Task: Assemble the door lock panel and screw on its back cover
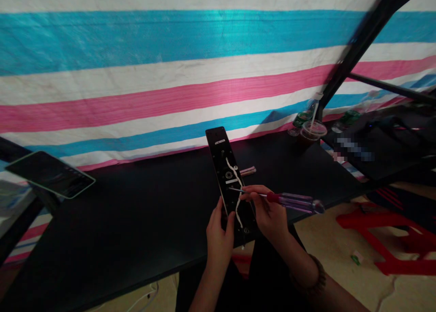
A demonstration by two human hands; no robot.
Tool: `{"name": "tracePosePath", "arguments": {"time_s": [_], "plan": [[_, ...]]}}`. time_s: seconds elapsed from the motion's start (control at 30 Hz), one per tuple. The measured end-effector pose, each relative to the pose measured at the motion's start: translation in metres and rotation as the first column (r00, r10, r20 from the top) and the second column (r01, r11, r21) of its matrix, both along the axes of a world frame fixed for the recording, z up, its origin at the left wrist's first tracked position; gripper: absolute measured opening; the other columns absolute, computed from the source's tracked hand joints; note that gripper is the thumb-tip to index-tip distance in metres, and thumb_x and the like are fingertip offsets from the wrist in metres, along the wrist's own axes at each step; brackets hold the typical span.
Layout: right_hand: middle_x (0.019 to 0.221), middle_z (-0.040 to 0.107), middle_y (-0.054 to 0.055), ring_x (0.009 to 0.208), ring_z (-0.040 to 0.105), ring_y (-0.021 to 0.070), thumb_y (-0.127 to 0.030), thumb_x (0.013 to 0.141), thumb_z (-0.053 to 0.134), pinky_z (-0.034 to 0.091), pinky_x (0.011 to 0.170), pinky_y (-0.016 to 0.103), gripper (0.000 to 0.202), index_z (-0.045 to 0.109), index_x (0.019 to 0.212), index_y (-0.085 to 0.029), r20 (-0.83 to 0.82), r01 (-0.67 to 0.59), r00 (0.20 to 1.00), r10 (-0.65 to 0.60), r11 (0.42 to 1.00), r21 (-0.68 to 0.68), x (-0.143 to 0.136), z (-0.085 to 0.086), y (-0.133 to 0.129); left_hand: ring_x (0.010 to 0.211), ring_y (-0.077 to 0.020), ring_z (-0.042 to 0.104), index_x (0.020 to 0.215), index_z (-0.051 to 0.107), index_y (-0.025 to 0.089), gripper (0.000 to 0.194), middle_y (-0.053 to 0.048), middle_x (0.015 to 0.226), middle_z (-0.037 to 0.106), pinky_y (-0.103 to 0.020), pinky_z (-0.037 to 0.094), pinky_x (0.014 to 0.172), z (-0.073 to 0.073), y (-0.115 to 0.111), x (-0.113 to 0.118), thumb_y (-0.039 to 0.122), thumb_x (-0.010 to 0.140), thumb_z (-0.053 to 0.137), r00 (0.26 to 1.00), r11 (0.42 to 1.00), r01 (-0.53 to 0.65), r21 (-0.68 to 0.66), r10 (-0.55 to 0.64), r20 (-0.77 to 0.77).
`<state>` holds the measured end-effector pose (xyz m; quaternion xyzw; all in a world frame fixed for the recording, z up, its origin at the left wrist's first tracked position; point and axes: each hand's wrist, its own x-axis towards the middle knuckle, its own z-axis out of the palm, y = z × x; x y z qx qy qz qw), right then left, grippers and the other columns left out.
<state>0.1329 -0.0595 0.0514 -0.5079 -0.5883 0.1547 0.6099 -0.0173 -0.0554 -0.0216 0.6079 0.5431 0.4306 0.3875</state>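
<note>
A long black panel (220, 160) with white wire and several screws along it leans up from the black table's front edge. My left hand (220, 230) grips its lower left side, thumb on the face and fingers at the edge. In my right hand (267, 212) is a screwdriver (296, 202) with a clear purple handle and red collar. Its shaft lies across the panel, the tip at or near the surface below a white label. My right fingers pinch the shaft close to the panel. Behind the panel, a small pinkish strip (248, 171) rests on the table.
A phone (51, 173) stands tilted at the left of the black table (136, 221). A plastic cup with a straw (313, 131) and a bottle (303, 116) stand at the back right. A striped tarp (170, 89) hangs behind. Red stools (381, 244) are on the floor to the right.
</note>
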Motion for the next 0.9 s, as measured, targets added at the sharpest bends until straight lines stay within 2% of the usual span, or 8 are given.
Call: {"name": "tracePosePath", "arguments": {"time_s": [0.27,0.53,0.7,0.8,0.9], "plan": [[0.101,0.075,0.008,0.092,0.074,0.0189,-0.023,0.103,0.049,0.062,0.079,0.035,0.017,0.067,0.101,-0.023,-0.03,-0.029,0.999,0.028,0.999,-0.02,0.0,-0.005,0.0,0.13,-0.0298,0.062,0.143,0.055,0.018,0.053,-0.016,0.142,0.063,-0.048,0.048,0.109,-0.001,0.001,0.0,0.043,0.096,0.056,1.0,1.0,-0.004,0.005,0.005,-0.009],[0.099,0.075,0.006,0.085,0.074,0.0174,-0.021,0.103,0.05,0.062,0.076,0.033,0.016,0.066,0.104,-0.023,-0.034,-0.032,0.999,0.032,0.999,-0.005,-0.001,-0.004,-0.002,0.13,-0.0292,0.062,0.143,0.055,0.019,0.052,-0.015,0.141,0.064,-0.046,0.048,0.109,0.004,0.0,0.0,0.042,0.096,0.056,1.0,1.0,0.009,-0.004,-0.009,-0.001],[0.102,0.075,0.008,0.092,0.075,0.0201,-0.024,0.102,0.051,0.062,0.079,0.036,0.016,0.067,0.1,-0.023,0.004,-0.013,1.0,0.013,0.999,-0.045,0.002,-0.006,0.002,0.13,-0.0288,0.061,0.143,0.055,0.02,0.051,-0.015,0.142,0.063,-0.046,0.048,0.109,0.002,0.0,-0.001,0.041,0.096,0.057,1.0,1.0,0.003,-0.002,-0.003,-0.001],[0.098,0.076,0.007,0.092,0.075,0.0207,-0.025,0.101,0.053,0.062,0.083,0.037,0.016,0.068,0.097,-0.023,0.114,-0.014,0.993,0.021,0.998,-0.066,0.005,0.003,0.007,0.129,-0.0289,0.062,0.144,0.054,0.019,0.053,-0.016,0.142,0.063,-0.046,0.049,0.108,0.002,-0.001,0.0,0.042,0.097,0.056,1.0,1.0,0.009,-0.005,-0.009,-0.004],[0.093,0.076,0.006,0.089,0.075,0.0203,-0.027,0.1,0.056,0.061,0.083,0.035,0.016,0.069,0.092,-0.023,0.233,-0.058,0.97,0.072,0.996,-0.064,0.006,0.02,0.012,0.128,-0.0295,0.062,0.144,0.054,0.017,0.054,-0.017,0.141,0.064,-0.046,0.05,0.106,0.002,-0.001,0.0,0.042,0.096,0.056,1.0,1.0,0.006,-0.01,-0.006,-0.006]]}}
